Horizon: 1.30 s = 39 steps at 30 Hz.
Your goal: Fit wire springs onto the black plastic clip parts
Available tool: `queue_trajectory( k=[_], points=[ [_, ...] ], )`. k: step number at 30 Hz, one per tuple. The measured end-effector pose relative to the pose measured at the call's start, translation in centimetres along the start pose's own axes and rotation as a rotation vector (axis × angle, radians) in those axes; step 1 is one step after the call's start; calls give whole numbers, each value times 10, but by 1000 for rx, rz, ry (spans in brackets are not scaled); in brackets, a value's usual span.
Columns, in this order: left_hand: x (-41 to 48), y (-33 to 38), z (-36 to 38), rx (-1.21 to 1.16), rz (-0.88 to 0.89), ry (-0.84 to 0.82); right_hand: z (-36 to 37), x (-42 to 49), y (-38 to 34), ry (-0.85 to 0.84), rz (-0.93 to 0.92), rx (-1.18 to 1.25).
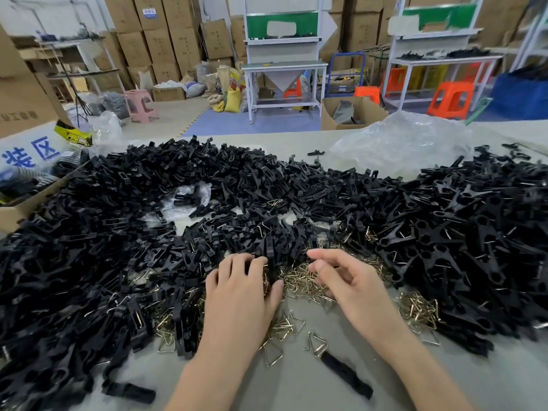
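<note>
The left hand (241,287) has its grip clamped on a black clip part (270,256), held upright over the wire springs (299,280) heaped directly below. Just right of that grip, the right hand (341,277) curls its fingers loosely; it seems to hold nothing, but motion blur makes this uncertain. Far left of the grip, a white sign (29,152) shows blue characters "装区". Black clip parts (148,232) surround both hands. Behind the wrists the bench (281,390) is bare, except one loose black part (345,375).
</note>
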State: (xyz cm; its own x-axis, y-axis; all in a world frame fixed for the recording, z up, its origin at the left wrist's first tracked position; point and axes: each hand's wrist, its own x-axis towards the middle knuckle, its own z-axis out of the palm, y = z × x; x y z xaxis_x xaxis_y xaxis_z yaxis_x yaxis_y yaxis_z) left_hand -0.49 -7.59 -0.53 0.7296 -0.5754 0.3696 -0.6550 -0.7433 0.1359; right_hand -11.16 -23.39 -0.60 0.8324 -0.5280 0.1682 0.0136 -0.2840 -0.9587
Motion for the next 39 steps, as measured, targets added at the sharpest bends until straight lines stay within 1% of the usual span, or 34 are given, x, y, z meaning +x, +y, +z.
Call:
queue_trajectory(
  k=[3,8,12,16,18,20,23,26,29,31,33,37,39],
  points=[
    [3,3,1,-15,56,69,3,-3,5,-27,-58,-141],
    [3,4,-2,-95,111,125,5,-2,8,-17,-100,-186],
    [4,4,-8,-257,143,149,4,-1,3,-32,-69,-85],
    [2,12,-13,-317,274,111,4,-1,-5,-42,-82,80],
    [0,16,-14,-363,301,74,4,-1,-7,-33,-88,168],
    [-3,17,-16,-492,255,38,3,0,-8,-26,-62,275],
    [-5,15,-17,-716,121,0,0,4,-7,29,15,447],
    [-1,14,-17,-757,48,9,-2,8,-3,73,101,599],
    [1,19,-17,-824,-2,25,-2,7,-1,35,179,753],
    [0,21,-18,-878,10,64,-1,7,-2,17,225,826],
    [0,22,-19,-964,-11,70,-1,6,-4,13,247,849],
    [-1,27,-21,-1258,-164,-88,-1,6,-6,24,261,794],
    [0,28,-22,-1354,-190,-138,0,6,-6,26,260,764]
  ],
)
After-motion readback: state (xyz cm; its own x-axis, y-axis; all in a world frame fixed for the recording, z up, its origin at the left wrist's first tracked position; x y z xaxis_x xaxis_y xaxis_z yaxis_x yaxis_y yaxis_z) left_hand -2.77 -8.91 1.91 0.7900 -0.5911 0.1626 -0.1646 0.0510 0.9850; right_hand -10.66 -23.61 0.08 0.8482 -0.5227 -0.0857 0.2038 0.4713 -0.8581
